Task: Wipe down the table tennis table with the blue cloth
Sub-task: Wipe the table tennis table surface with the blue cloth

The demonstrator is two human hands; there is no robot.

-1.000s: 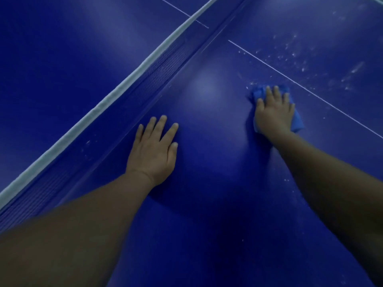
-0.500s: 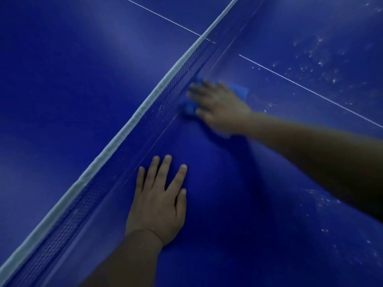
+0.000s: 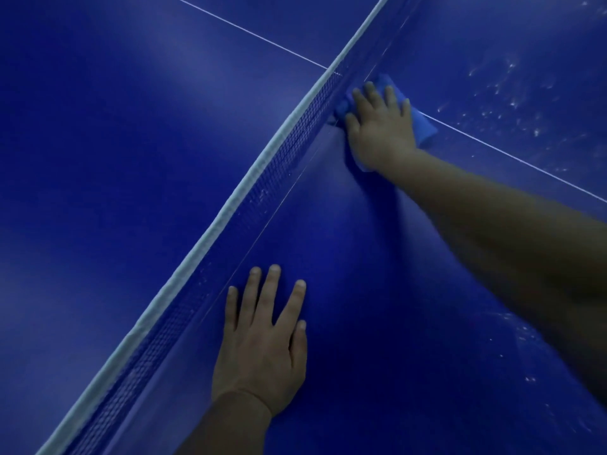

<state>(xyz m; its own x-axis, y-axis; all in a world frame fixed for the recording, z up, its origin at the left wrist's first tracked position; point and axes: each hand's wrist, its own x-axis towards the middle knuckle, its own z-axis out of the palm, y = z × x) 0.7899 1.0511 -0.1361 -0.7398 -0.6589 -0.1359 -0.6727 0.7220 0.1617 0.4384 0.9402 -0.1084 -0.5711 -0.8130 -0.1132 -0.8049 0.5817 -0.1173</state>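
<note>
1. The right hand (image 3: 377, 126) is laid flat on the blue cloth (image 3: 423, 124), fingers straight and slightly spread, and the cloth is pressed onto the blue counter (image 3: 394, 290).
2. The cloth is seen just beside the foot of the net (image 3: 295, 139), on the near half of the counter, where the white centre line (image 3: 512, 156) meets the net. Parts of the cloth are shown past the fingertips, at the thumb side and at the outer edge of the hand; the rest is covered by the palm.
3. The left hand (image 3: 262, 343) is rested palm down on the bare counter, fingers straight and spread, nothing being held. It is placed near the net, well apart from the cloth.
4. The net is topped by a pale band (image 3: 210, 231) and is run diagonally from lower left to upper right.
5. Pale specks (image 3: 502, 100) are scattered over the counter to the right of the centre line, and fainter ones are seen near the right forearm.
6. No brand, label or writing can be read on the cloth, net or counter.
</note>
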